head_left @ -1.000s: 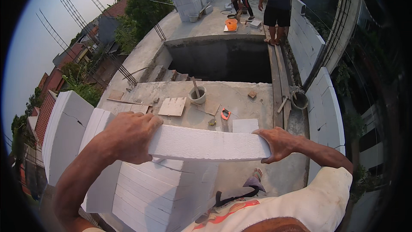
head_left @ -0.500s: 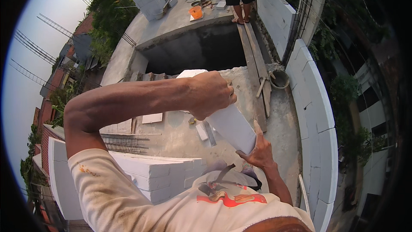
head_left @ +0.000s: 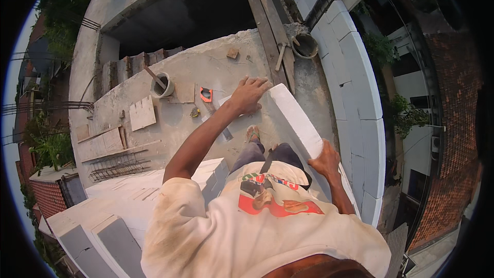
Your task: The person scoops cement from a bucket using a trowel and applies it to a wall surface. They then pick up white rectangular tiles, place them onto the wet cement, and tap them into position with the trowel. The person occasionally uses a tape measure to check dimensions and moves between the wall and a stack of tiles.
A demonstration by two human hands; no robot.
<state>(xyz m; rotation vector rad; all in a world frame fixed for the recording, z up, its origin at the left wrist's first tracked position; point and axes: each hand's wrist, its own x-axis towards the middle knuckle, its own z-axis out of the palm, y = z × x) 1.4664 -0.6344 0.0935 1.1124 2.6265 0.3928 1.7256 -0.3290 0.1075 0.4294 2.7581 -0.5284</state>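
White aerated-concrete, by its look, makes up the slim block (head_left: 297,121) that slants across the head view, in front of the wearer's torso and above the slab. The right hand (head_left: 325,160) is clamped around its near end; the left hand (head_left: 248,95) has its fingertips at the far end, but whether they press on it or only lie alongside I cannot tell. Holding it near both ends probably keeps so long a piece balanced. A low wall of pale blocks (head_left: 346,77) runs along the right edge, and a block stack (head_left: 128,195) sits at the left, presumably within easy reach. The rough, dusty concrete slab (head_left: 226,69) carries an orange-handled handsaw (head_left: 206,94), a tape measure (head_left: 195,111) and a mortar bucket (head_left: 163,86) with a stick leaning in it, likely grouped for convenience. Beyond gapes a dark stairwell (head_left: 180,15), with wooden planks (head_left: 263,18) along its right side, perhaps as a walkway; tiled roofs (head_left: 447,139) lie outside the wall.
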